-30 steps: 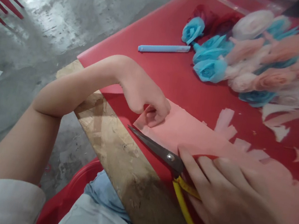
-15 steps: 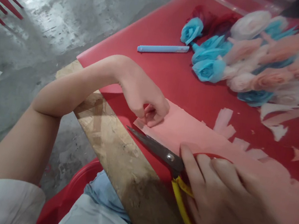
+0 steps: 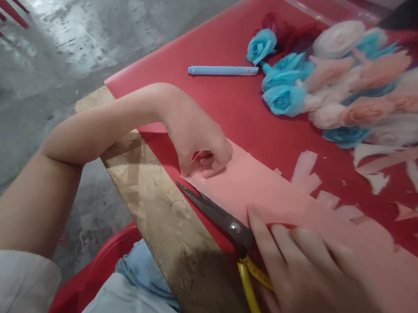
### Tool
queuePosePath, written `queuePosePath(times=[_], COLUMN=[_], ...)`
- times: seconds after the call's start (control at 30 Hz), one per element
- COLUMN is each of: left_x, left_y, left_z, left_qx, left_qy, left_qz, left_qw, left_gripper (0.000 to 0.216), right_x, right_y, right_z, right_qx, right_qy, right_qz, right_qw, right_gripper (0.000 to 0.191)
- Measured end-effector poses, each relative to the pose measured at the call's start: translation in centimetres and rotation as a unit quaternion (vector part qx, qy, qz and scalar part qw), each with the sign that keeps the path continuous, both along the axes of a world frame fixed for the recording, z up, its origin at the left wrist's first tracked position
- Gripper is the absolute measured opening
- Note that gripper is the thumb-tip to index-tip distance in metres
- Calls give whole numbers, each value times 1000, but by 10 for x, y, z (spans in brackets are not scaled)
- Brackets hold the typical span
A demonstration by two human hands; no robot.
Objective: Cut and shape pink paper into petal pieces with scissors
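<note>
A long strip of pink crepe paper [image 3: 278, 188] lies along the near side of the red-covered table. At its left end, my left hand [image 3: 207, 153] is closed, the curled fingers pinching the paper near its corner. My right hand [image 3: 304, 280] rests over the strip with the scissors [image 3: 220, 213] in its grip, index finger stretched along the paper. The dark blades look closed and point left, beside the strip's near edge. One yellow handle loop shows below my hand; the other, red-edged, is mostly covered by the fingers.
Blue, peach, white and dark red paper flowers [image 3: 369, 110] are heaped at the back right. A light blue pen [image 3: 223, 70] lies left of them. Paper scraps [image 3: 372, 168] are scattered on the right. The table's bare wooden edge [image 3: 169, 213] runs along the near side.
My left fingers have shifted slightly toward the strip's near corner and now cover the pale edge that showed before. The scissors stay in my right hand, almost unmoved. The view has shifted a little.
</note>
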State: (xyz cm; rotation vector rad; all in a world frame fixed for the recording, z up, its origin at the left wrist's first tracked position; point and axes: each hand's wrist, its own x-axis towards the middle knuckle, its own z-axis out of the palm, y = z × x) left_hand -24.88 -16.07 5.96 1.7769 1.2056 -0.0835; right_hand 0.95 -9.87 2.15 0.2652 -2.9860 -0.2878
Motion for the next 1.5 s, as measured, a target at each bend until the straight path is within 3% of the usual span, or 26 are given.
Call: queuePosePath(times=[0.6, 1.03, 1.37, 1.5], left_x=[1, 0, 0, -1], left_y=[0, 0, 1, 1], left_z=[1, 2, 2, 0], left_qx=[2, 15, -8, 8], left_qy=[20, 42, 27, 14], left_qz=[-2, -43, -3, -22], left_qw=[1000, 998, 1000, 1000], left_gripper=[16, 18, 18, 16], right_x=[8, 8, 3, -2], right_y=[4, 2, -3, -3], right_z=[-2, -2, 5, 5], right_qx=[8, -4, 49, 48], right_qy=[-8, 8, -14, -16], right_qz=[0, -13, -18, -16], right_qw=[1000, 1000, 999, 999], right_gripper=[50, 44, 44, 42])
